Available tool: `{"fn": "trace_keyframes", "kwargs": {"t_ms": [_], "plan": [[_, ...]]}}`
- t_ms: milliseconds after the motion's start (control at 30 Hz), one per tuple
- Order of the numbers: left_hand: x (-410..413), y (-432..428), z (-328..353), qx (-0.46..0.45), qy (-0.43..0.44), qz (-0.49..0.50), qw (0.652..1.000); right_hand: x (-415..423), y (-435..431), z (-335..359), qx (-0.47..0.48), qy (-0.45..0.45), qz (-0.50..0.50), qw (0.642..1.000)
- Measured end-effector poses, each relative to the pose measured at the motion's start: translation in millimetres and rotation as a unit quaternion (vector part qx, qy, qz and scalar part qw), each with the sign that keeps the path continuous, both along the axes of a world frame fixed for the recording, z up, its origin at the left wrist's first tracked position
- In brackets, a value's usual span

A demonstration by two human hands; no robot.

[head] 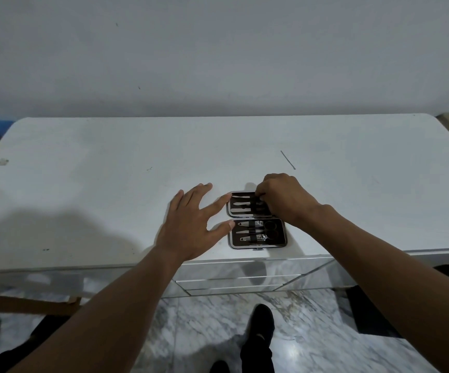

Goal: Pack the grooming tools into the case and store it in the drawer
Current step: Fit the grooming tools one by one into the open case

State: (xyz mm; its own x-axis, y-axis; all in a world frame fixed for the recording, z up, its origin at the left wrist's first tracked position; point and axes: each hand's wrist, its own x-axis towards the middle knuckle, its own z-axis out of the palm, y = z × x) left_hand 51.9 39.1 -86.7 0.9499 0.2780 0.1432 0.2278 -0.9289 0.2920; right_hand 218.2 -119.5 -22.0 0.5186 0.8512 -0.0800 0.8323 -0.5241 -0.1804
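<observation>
Right now the case (257, 219) lies open and flat on the white top (110, 170), close to its front edge and a little right of the middle. Its two halves are spread like a book, one farther from the person and one nearer, both with a dark lining and a pale rim. The far half holds slim metal tools (240, 203) tucked under a dark strap, their pale ends pointing left. The near half carries two clippers (250, 224), a narrow pointed piece between them, and small scissors (271, 229) with dark loops on the right side. A small clasp sits at the middle of the near rim. The left hand (191, 224) is spread wide and flat, palm down, holding nothing; its index fingertip touches the left edge of the far half and its thumb tip touches the left edge of the near half, so the hand braces the case from the left side. The other fingers rest apart on the bare top. The right hand (285, 197) is curled over the right end of the far half, fingers bunched tight and pinched down at the strap; it hides that end, and whether it has hold of a tool there cannot be told. A thin dark line (288, 159) lies on the top well beyond the right hand. Below the front edge are mirrored drawer fronts (244, 281), shut, above a marble floor (204, 332).
</observation>
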Motion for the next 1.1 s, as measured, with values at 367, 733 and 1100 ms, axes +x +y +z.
{"fn": "trace_keyframes", "kwargs": {"t_ms": [367,733,1100], "plan": [[-1,-1,1,-0.002,-0.006,-0.003,1.0,29,-5,6,0.088,-0.021,-0.15,0.985],[1,-1,3,0.001,0.002,0.0,1.0,76,16,-2,0.015,-0.008,-0.247,0.969],[2,0,4,-0.001,0.001,0.002,1.0,83,30,16,-0.03,0.03,-0.287,0.957]]}}
